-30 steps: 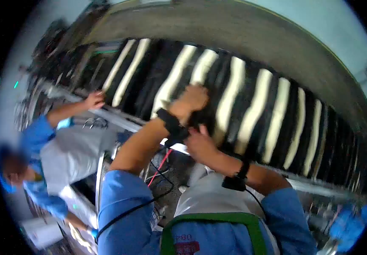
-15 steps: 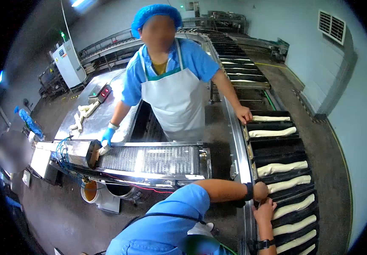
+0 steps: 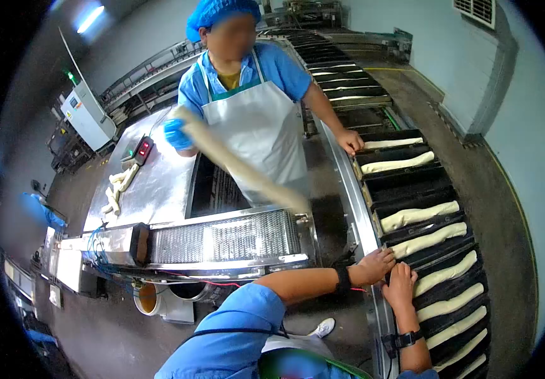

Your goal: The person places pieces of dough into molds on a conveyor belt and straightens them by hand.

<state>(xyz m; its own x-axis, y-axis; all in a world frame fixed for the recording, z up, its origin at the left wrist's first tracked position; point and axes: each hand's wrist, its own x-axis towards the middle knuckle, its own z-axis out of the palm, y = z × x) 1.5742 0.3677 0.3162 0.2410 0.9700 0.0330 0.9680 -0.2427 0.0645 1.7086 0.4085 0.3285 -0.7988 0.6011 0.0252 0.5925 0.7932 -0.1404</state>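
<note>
My left hand (image 3: 373, 266) is at the near edge of the black trays, its curled fingers beside the end of a pale dough strip (image 3: 430, 240). Just below it, my right hand (image 3: 400, 284) has its bent fingers close together at the tray edge, near another dough strip (image 3: 446, 274). Whatever either hand grips is hidden under the fingers. Several long dough strips lie in the grooves of the black trays (image 3: 405, 186). A co-worker (image 3: 253, 120) holds a long dough strip (image 3: 241, 161) in a blue-gloved hand and rests a bare hand on the tray edge.
A metal mesh conveyor (image 3: 222, 243) lies to the left, its frame below the co-worker. Beyond it stands a steel table (image 3: 159, 192) with dough pieces (image 3: 119, 186) and a scale (image 3: 142, 150). Buckets (image 3: 149, 298) stand on the floor. The metal rail (image 3: 364, 218) borders the trays.
The view has swung left from the trays toward the co-worker, who has lifted a dough strip off the conveyor. My hands remain close together at the tray edge.
</note>
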